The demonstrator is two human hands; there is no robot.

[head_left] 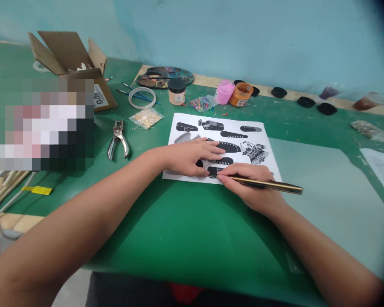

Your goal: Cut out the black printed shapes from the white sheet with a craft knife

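Paper (232,125) sits under the left hand (195,157), fingers spread, probably so it won't slide; right hand (257,197) pinches a pen (283,186) low, tip around six o'clock.

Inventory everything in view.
Paper: one, white, centre.
Pen: one, gold, centre.
Hole punch: one, silver, left.
Box: one, brown, left.
Palette: one, multicoloured, rear.
Brushes: several, blue, rear.
Ring: one, white, by brushes.
Pots: five, peach, pink, orange, purple, brown, rear.
Lids: several, black, rear.
Bags: three, clear, rear and right.
Sticks: several, pale, left.
Tag: one, yellow, left.
Page: one, white, right.
Plastic sheet: one, translucent, right.
Table: one, green, underneath.
Wall: one, blue, behind.
Left hand: one, on paper.
Right hand: one, holding pen.
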